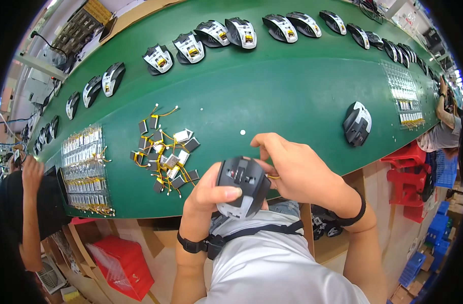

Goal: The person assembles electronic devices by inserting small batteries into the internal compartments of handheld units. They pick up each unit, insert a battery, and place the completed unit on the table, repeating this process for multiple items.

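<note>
My left hand (207,195) grips a black-and-grey computer mouse (240,185) over my lap, thumb across its lower part. Close against the mouse's right side is my right hand (295,164), its fingers bent and partly hidden. A short yellow wire (273,177) pokes out by these fingers; whatever it joins is out of sight. To the left on the green table lies a loose heap of small flat batteries (165,159) with yellow leads. Another black-and-white mouse (358,124) rests on the table to the right.
Clear trays of batteries stand at the left (84,169) and the right (401,91). A row of mice (240,33), several with a battery showing, runs along the far side. Co-workers' arms show at left (31,202) and right (444,109). Red stools (406,177) stand below.
</note>
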The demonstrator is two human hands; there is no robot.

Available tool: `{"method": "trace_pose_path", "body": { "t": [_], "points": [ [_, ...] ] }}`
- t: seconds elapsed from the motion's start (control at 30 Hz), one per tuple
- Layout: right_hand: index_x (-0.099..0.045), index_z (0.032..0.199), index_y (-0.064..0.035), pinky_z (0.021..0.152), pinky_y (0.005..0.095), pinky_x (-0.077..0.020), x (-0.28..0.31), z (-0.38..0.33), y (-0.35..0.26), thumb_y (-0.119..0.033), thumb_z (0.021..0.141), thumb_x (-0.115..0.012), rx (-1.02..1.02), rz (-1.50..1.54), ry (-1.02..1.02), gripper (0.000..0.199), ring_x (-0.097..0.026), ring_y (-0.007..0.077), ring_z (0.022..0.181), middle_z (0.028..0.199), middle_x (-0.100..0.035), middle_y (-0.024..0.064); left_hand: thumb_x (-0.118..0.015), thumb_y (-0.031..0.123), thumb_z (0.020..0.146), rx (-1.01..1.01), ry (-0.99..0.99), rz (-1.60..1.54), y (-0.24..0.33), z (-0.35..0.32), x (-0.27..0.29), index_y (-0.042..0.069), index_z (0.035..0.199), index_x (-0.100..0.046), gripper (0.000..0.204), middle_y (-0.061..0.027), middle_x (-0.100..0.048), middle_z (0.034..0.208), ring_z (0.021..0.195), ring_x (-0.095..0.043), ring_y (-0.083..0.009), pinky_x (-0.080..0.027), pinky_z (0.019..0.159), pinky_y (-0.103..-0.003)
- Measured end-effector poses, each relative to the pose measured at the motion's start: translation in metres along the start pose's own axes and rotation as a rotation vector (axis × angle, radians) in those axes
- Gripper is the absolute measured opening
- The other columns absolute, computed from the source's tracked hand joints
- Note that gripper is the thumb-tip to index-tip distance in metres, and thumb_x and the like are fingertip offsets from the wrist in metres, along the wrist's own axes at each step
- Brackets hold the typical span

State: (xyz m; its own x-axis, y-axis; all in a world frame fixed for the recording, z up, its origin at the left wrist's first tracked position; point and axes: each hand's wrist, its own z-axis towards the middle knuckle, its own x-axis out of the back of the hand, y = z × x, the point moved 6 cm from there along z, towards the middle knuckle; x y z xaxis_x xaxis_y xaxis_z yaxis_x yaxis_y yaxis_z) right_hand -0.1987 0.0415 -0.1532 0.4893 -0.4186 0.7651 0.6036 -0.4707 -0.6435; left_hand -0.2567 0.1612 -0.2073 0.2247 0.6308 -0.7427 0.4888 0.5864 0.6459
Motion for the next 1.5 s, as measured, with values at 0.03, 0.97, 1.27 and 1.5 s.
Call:
{"method": "trace_pose_path", "body": {
  "t": [0.03, 0.97, 1.27, 1.5],
  "points": [
    [-0.045, 0.122, 0.0024, 0.07, 0.0441, -0.0549, 0.0, -0.001, 0.0, -0.002, 0.07, -0.075, 0.0, 0.008, -0.022, 0.06, -0.066, 0.0374, 0.087, 0.106, -0.061, 0.0195, -0.069, 0.029, 0.066, 0.017, -0.015, 0.02, -0.002, 0.0, 0.0, -0.013, 0.126, -0.05, 0.076, -0.0248, -0.066, 0.11, 0.083, -0.071, -0.0326, -0.058, 0.078, -0.038],
    [-0.064, 0.086, -0.0025, 0.053, 0.0306, -0.0453, 0.039, -0.025, -0.04, 0.004, 0.071, -0.076, 0.418, 0.037, 0.428, 0.02, -0.059, 0.0197, 0.063, 0.076, -0.062, 0.0057, -0.066, 0.038, 0.069, -0.113, -0.027, -0.248, 0.008, -0.013, -0.014, -0.019, 0.117, -0.054, 0.075, -0.0287, -0.066, 0.098, 0.076, -0.071, -0.0349, -0.059, 0.069, -0.039],
    [-0.063, 0.089, -0.0015, 0.057, 0.0302, -0.05, 0.012, -0.029, -0.025, 0.008, 0.072, -0.073, 0.233, 0.134, 0.523, 0.021, -0.061, 0.0198, 0.063, 0.078, -0.063, 0.0074, -0.058, 0.048, 0.072, -0.156, 0.081, -0.157, 0.008, -0.019, -0.009, -0.025, 0.128, -0.039, 0.094, -0.0355, -0.059, 0.103, 0.068, -0.069, -0.0396, -0.058, 0.061, -0.041],
    [-0.065, 0.09, -0.0014, 0.052, 0.0297, -0.0437, 0.018, -0.034, -0.034, 0.007, 0.069, -0.075, 0.412, -0.024, 0.538, 0.025, -0.055, 0.0181, 0.058, 0.074, -0.058, 0.0051, -0.059, 0.043, 0.071, -0.094, -0.009, -0.296, 0.004, -0.024, -0.019, -0.017, 0.129, -0.047, 0.084, -0.0307, -0.062, 0.11, 0.078, -0.07, -0.0331, -0.058, 0.072, -0.035]
  ]
}}
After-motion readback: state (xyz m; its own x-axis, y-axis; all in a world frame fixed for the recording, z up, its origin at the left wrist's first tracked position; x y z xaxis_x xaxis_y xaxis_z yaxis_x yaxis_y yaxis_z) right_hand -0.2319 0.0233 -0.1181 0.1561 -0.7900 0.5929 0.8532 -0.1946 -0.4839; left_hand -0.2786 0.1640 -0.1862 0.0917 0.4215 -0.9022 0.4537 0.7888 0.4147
